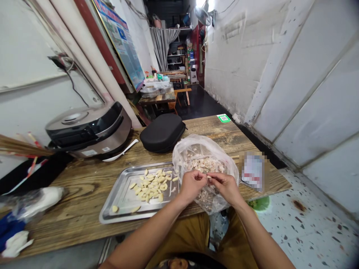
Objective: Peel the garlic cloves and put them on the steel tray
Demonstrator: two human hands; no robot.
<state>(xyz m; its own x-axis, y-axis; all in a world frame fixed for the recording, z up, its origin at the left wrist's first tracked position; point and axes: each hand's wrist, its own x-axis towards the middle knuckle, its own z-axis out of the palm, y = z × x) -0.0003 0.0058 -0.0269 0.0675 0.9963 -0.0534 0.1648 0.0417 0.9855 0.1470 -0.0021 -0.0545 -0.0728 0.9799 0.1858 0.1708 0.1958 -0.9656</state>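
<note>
My left hand (193,184) and my right hand (224,185) meet over an open clear plastic bag (179,149), fingers pinched together. Between their fingertips is a small pale garlic clove (209,177), mostly covered by the fingers. Papery garlic skins (206,163) fill the bag, which hangs partly over the table's near edge. To the left of the bag, a shallow metal tray (113,201) lies flat, its right end touching or under the bag. Many peeled garlic cloves (153,185) are spread on it, with a couple lying apart near its front rim.
A black zip case (162,132) sits behind the tray. Farther left are a rice cooker (89,130), a white spoon (122,151) and a crumpled plastic bag (42,201). A blurred-out flat item (252,172) lies right of the bag on the wooden table (84,190).
</note>
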